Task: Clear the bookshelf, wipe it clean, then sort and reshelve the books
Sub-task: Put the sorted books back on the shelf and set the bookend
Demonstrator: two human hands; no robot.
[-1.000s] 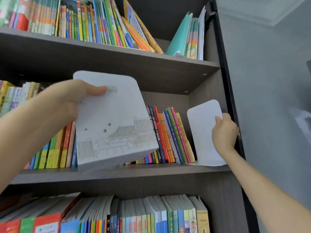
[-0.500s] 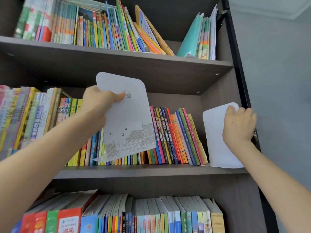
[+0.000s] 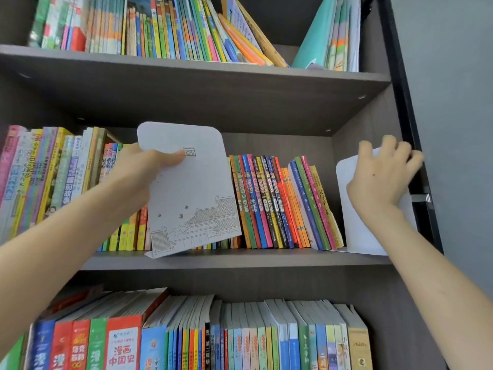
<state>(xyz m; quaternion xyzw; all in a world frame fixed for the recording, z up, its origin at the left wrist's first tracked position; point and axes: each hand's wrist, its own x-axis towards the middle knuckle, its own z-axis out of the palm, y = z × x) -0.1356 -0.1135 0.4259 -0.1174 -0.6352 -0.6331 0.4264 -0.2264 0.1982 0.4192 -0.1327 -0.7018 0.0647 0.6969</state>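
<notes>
The left hand (image 3: 136,169) pinches a printed bookend (image 3: 192,193) near its upper left corner. The thumb lies across the front face and the fingers are hidden behind the plate. The plate stands on its long axis and leans a little to the left. Its bent foot is at the front edge of the middle shelf (image 3: 266,259), touching it or just above it; I cannot tell which.

Directly behind the plate runs the row of books (image 3: 280,204), spines outward, so the books lie straight back from this grip, deeper into the shelf. The plate hides whatever gap there is between the right block and the taller books (image 3: 53,182) toward the left end.

The right hand (image 3: 378,177) rests with its palm on a plain bookend (image 3: 354,228) at the right end of the same shelf. Its fingers spread over the top edge toward the black frame (image 3: 400,102), but I cannot tell whether they hook round the plate. This bookend stands apart from the last books, which lean toward it.

The left hand is the nearer one to the middle of the row. The next move likely turns on pushing the printed plate straight back with its foot flat, so it does not snag on the spines.
</notes>
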